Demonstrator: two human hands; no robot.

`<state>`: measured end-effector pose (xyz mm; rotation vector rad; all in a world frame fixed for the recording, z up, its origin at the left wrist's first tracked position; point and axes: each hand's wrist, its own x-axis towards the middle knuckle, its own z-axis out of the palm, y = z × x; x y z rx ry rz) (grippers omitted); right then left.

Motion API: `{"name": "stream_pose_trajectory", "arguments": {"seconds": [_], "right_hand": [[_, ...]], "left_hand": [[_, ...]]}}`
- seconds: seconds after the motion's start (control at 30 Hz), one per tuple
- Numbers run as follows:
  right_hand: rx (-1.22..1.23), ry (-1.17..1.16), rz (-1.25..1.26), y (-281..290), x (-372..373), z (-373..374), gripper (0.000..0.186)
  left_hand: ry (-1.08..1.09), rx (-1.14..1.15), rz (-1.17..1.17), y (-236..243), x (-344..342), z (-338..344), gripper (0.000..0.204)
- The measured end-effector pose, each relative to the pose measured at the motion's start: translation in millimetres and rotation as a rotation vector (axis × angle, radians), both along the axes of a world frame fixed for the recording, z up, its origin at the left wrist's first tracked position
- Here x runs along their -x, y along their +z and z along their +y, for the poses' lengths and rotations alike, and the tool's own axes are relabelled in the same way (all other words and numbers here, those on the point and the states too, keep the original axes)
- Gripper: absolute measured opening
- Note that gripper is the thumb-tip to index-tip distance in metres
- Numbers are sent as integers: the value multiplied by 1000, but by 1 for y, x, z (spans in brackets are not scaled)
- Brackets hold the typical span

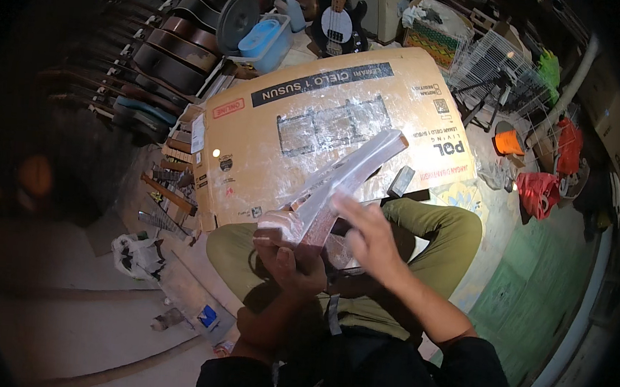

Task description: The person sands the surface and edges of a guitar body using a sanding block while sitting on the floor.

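A long wooden piece (355, 168), shaped like a guitar neck with a thick heel, slants up and right above my lap. Its upper face looks pale and shiny, while one side is reddish brown. My left hand (296, 270) is wrapped round its near end, palm underneath. Over the middle of the piece, my right hand (371, 239) has its fingers stretched out and slightly blurred; the fingertips are at the wood's edge, and I cannot tell whether they press on it. A small grey block (401, 181) lies on the cardboard's near edge by my right knee.
A large flat cardboard sheet (238, 142) spreads before my crossed legs. Several guitar bodies (172, 58) stand in a row at far left. Beyond the cardboard are a plastic tub (273, 53) and an electric guitar (336, 26). Wire racks (495, 59) and an orange container (508, 141) sit right.
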<state>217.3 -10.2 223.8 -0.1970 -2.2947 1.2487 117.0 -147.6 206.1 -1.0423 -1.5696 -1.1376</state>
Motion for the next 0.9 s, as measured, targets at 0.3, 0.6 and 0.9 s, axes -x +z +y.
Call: {"name": "stream_pose_trajectory", "arguments": {"seconds": [0.3,0.6,0.9], "right_hand": [[78,53,-4,11,3,-4,59],[73,119,18,20,-2,-10,56],[-5,126,154,22,-4,-16,62]], "left_hand": [[-80,-63,-42,18,2,10,39],[-69,-68,-28,12,-1,9,39],[-57,-62,-19,9,-4,11,40]]}}
